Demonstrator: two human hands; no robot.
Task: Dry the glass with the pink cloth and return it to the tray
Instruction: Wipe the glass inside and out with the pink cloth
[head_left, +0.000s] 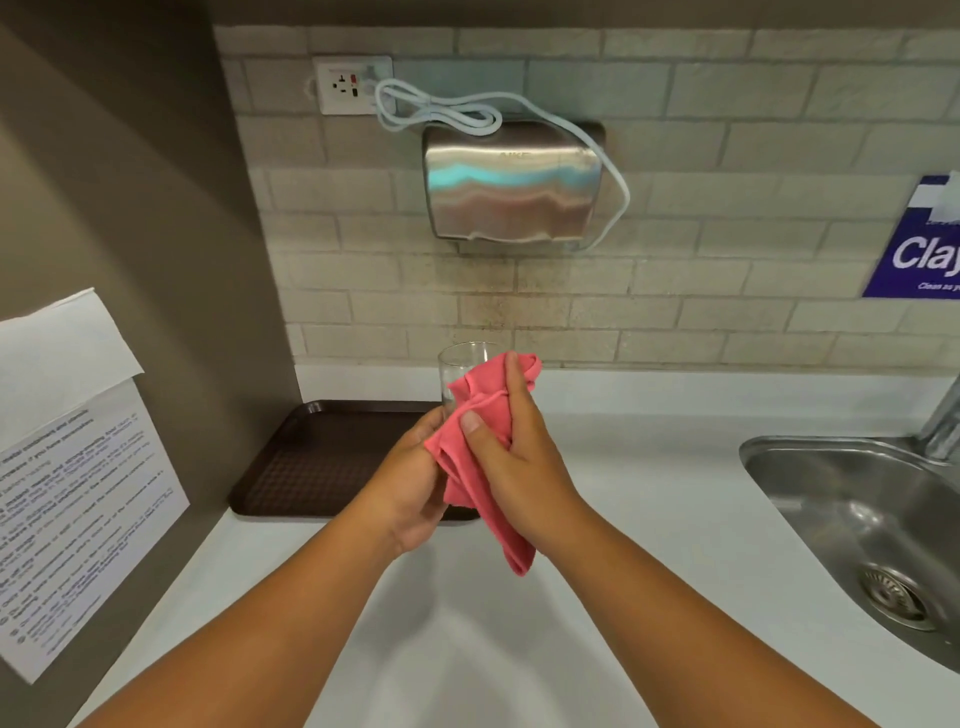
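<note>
Clear drinking glass (460, 371) held up above the white desk (649, 493), between the brown tray (322, 457) and the steel sink (857, 514); only its rim and upper wall show, the rest hidden behind cloth and hands. Left hand (410, 483) cups the lower part of the glass, fingers curled around it from the left, closed on it. Right hand (511, 457) presses the pink cloth (475, 467) against the glass side, thumb and fingers clamped over the fabric; a loose tail of cloth hangs below the hands. Drying appears under way; tray empty, glass not yet returned. Handling judgement: glass is rigid, thin-walled, breakable, and likely slick if wet, so hold low on the body with a wrapping grip, not by the rim. Cloth is soft, limp, conforms readily, adds friction.
</note>
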